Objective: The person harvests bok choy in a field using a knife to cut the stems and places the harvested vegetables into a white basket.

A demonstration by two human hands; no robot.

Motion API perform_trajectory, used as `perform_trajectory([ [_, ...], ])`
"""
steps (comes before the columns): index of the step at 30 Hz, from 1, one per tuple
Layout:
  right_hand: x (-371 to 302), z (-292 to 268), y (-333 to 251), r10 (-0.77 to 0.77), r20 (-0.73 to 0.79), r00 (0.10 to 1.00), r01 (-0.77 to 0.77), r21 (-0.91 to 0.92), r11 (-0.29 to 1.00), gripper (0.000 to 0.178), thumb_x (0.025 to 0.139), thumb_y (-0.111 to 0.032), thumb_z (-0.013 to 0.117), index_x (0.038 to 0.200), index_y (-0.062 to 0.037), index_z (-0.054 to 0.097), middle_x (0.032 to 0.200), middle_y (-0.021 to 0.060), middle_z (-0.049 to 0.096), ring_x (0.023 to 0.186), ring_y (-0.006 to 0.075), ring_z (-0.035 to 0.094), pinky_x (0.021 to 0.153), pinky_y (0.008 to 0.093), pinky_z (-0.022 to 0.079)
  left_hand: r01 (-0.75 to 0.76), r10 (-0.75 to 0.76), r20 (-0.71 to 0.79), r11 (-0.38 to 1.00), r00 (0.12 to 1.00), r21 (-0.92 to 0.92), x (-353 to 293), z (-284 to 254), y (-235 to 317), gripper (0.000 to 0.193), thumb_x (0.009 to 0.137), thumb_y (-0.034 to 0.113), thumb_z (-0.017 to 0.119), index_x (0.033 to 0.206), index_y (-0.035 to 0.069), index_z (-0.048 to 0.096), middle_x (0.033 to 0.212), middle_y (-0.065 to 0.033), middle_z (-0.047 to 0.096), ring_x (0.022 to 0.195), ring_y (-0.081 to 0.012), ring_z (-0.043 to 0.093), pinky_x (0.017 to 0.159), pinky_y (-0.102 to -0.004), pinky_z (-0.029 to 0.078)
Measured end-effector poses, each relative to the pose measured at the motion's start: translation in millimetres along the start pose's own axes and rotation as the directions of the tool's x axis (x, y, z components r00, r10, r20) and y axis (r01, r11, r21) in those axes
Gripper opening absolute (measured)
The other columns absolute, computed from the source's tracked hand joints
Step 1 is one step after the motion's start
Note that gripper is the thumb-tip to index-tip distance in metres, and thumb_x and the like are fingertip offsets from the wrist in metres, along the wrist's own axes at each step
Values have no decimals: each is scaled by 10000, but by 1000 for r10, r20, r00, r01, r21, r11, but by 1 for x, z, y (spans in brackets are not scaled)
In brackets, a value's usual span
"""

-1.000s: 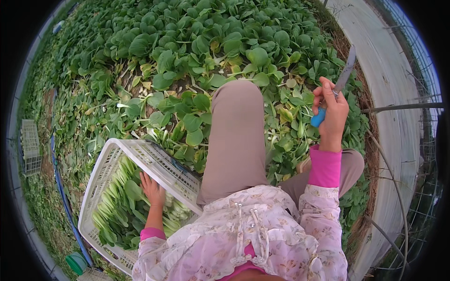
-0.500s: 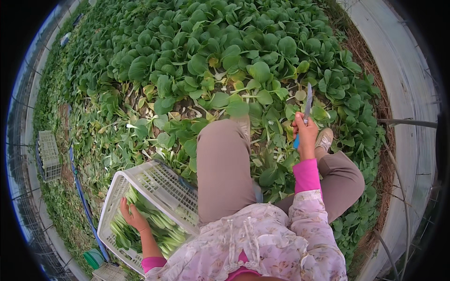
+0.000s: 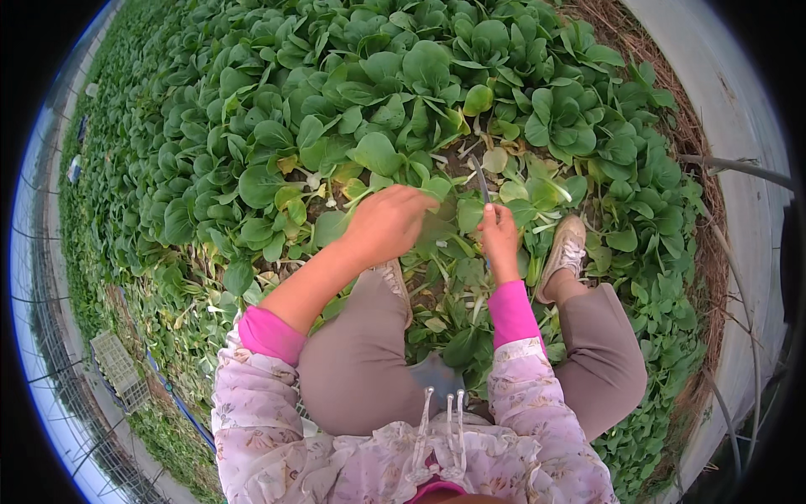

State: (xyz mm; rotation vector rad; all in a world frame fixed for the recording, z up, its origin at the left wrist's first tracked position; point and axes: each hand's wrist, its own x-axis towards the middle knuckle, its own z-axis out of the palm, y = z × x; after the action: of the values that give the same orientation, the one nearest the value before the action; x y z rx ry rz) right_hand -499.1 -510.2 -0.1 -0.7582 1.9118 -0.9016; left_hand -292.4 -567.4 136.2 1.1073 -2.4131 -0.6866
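My right hand is closed around a knife, its narrow blade pointing up and away from me over the leafy plants. To its left my left hand reaches over the plants with its back toward me. Its fingers point right toward a green leaf; whether they grip it is hidden. Low leafy greens with broad rounded leaves grow just beyond both hands. Cut pale stems and yellowed leaves lie on the soil near the blade.
My shoes stand among the greens. A pale crate is at the far left by a blue hose. Dry stalks and a whitish sheet wall with a branch border the right side.
My left hand has left the white crate of greens and moved up and right to the plants. My right hand with the knife has shifted left. The view has turned, and the crate is mostly hidden.
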Motion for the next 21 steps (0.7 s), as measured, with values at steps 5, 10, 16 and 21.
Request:
perform_trajectory([
  [5,28,17,7,-16,33,999,19,-98,995,265,891,-234,508,1061,-38,562,734,114,598,658,243,581,655,366,455,-138,73,203,935,977,327,95,96,-71,236,720,83,558,938,66,645,997,-79,611,1023,-247,539,968,-390,367],
  [10,61,28,25,-67,97,993,76,-103,992,268,874,-230,544,1068,-58,610,828,147,652,746,287,622,684,365,469,17,-128,111,724,986,690,86,113,-129,210,708,161,577,881,57,635,1205,-81,498,1117,-240,437,1043,-401,248],
  [16,90,60,1,-150,95,984,173,-325,930,259,864,-255,518,1066,-143,636,896,171,639,859,377,591,727,420,479,100,-96,-42,764,995,637,60,114,-142,121,700,139,587,809,86,597,1260,-36,485,1033,-209,485,813,-346,345],
  [21,125,85,13,-157,126,980,190,-330,924,301,856,-254,527,1102,-109,623,965,187,629,907,384,587,769,437,472,20,-263,214,672,941,741,68,108,-134,291,706,175,587,989,128,634,1333,-7,425,1049,-221,435,822,-404,351],
])
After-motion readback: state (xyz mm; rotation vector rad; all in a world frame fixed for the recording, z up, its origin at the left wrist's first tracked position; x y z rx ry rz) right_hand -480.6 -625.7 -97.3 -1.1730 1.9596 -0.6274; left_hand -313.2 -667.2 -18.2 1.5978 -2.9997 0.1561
